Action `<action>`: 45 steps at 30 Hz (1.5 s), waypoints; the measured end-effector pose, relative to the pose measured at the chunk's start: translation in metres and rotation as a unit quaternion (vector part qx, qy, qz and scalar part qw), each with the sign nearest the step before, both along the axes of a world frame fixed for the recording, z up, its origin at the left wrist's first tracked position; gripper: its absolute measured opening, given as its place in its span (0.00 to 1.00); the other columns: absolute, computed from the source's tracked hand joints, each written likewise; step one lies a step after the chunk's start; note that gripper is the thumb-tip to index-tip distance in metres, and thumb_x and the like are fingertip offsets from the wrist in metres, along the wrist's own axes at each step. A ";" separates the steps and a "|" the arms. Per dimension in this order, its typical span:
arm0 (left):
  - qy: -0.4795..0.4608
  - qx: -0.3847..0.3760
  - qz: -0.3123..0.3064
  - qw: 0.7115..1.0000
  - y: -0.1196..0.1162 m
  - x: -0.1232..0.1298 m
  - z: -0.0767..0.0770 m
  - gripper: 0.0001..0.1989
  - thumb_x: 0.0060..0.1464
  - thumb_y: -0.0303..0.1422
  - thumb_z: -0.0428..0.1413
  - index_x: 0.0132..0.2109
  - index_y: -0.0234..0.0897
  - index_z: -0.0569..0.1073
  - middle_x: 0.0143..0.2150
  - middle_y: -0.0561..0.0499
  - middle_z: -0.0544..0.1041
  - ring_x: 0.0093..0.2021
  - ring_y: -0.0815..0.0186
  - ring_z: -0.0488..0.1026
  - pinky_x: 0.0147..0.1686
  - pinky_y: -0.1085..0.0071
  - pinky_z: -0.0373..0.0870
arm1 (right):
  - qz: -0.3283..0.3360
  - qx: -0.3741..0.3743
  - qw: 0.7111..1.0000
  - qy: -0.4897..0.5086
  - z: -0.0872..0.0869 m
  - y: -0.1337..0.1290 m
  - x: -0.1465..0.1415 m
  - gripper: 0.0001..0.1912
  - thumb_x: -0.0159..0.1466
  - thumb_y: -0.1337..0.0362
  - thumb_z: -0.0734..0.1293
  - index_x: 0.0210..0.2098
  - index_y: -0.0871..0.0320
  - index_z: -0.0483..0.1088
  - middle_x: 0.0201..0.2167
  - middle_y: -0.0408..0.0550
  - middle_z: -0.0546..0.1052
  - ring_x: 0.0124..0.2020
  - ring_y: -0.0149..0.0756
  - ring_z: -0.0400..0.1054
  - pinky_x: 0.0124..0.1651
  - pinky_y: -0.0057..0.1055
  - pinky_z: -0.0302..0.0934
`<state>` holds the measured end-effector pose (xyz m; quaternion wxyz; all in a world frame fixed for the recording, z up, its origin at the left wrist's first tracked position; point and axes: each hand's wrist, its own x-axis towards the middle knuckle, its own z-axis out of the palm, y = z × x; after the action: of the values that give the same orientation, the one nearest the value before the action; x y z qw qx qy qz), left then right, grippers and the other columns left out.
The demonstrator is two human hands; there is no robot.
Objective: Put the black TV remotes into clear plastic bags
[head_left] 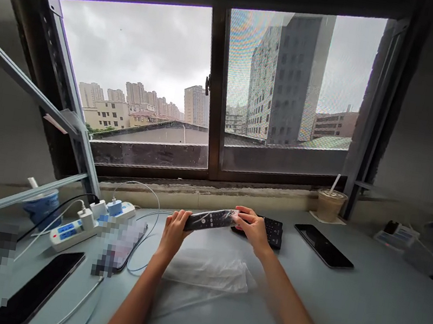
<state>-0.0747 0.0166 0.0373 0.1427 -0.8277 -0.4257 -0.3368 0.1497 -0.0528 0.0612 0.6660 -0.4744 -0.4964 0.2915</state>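
A black remote control (210, 220), partly covered by clear plastic wrap, is held up sideways over the table. My left hand (175, 229) is closed round its left end. At the right end, my right hand (252, 229) pinches the remote and its wrap between thumb and fingers. Behind my right hand, more black remotes (273, 233) lie on the table, partly hidden by it. Below the held remote, clear plastic bags (211, 272) are spread on the tabletop.
A black phone (324, 246) and a lidded cup (330, 204) with a straw stand to the right. On the left are a power strip (69, 234) with plugs and cables, a blue cup (42, 208), and a dark phone (38, 287). Metal shelf posts (74, 101) frame the window.
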 end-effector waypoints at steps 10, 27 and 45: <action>0.002 -0.015 0.001 1.000 -0.007 0.014 -0.004 0.14 0.52 0.35 0.54 0.47 0.40 0.66 0.40 0.51 0.73 0.43 0.61 0.68 0.42 0.66 0.59 | -0.129 0.032 0.983 0.129 0.004 0.006 0.015 0.27 0.52 0.46 0.62 0.42 0.60 0.69 0.46 0.53 0.71 0.39 0.41 0.68 0.27 0.32 0.68; 0.081 -0.105 -0.069 0.989 -0.081 -0.031 0.020 0.20 0.59 0.26 0.38 0.54 0.41 0.64 0.49 0.47 0.70 0.48 0.63 0.66 0.49 0.61 0.56 | -0.227 0.008 0.965 0.127 -0.012 0.016 0.036 0.25 0.59 0.48 0.52 0.51 0.55 0.55 0.36 0.50 0.75 0.27 0.37 0.71 0.31 0.32 0.62; 0.201 -0.198 -0.062 0.957 -0.090 0.002 0.021 0.28 0.43 0.18 0.46 0.51 0.45 0.68 0.43 0.51 0.76 0.41 0.61 0.73 0.39 0.67 0.65 | -0.142 -0.069 0.975 -0.157 -0.034 0.021 0.039 0.17 0.37 0.58 0.71 0.28 0.56 0.74 0.30 0.48 0.76 0.36 0.43 0.70 0.42 0.36 0.60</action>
<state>-0.0732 -0.0736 0.0578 0.0372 -0.9145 -0.3947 -0.0806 0.1891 -0.0316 0.0277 0.5803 -0.6247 -0.5008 0.1492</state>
